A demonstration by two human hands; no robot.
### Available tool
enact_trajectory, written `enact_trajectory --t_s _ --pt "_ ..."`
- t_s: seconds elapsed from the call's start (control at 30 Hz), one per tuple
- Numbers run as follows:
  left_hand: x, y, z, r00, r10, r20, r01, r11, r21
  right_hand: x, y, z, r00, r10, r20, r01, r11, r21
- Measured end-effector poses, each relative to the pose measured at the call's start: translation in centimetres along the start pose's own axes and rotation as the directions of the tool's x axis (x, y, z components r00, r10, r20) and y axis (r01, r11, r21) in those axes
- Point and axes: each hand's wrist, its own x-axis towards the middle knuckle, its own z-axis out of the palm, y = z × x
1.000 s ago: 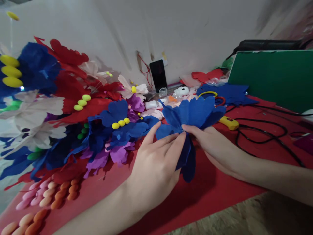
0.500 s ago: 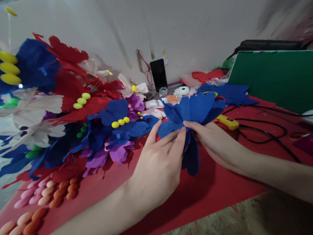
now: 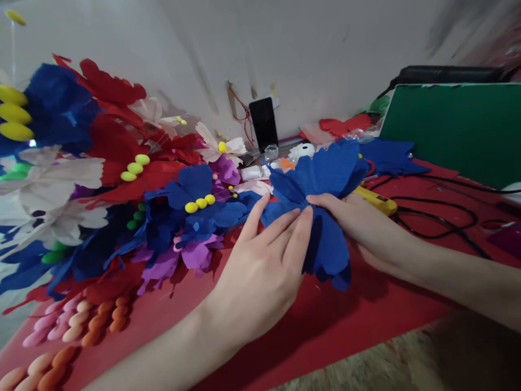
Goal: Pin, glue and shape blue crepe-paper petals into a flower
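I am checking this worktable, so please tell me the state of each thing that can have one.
Blue flower: petals spread, held.
Left hand: touching the flower's middle, grip partly hidden.
Right hand: gripping the flower near its middle.
Other flowers: petals spread, crowded together.
Phone: propped upright, screen dark.
Black cable: loosely looped.
Green board: standing up.
Yellow tool: lying down, partly hidden.

The left hand and the right hand are bare, with slim fingers. Both forearms are bare too, slender and smooth.
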Motion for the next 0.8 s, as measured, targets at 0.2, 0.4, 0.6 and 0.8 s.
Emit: enact_trajectory --t_s 0.2,0.4,0.6,0.8 --pt "0.1 -0.1 -0.3 0.999 0.042 0.007 -0.042 0.999 0.032 0.3 0.1 -0.1 0.989 0.092 0.119 -0.092 0.996 -0.008" --pt "0.2 -0.2 -0.3 0.998 0.062 0.014 -0.063 0.997 0.045 0.3 0.0 -0.1 0.984 0.057 0.167 -0.053 0.998 -0.030" --pt "0.0 0.1 -0.5 0.996 0.079 0.050 -0.082 0.995 0.055 0.0 -0.3 0.0 0.983 0.111 0.149 -0.092 0.987 -0.130" --pt "0.1 0.0 -0.8 0.993 0.064 0.101 -0.064 0.998 -0.006 0.2 -1.1 -0.2 0.984 0.051 0.169 -0.009 0.971 -0.241"
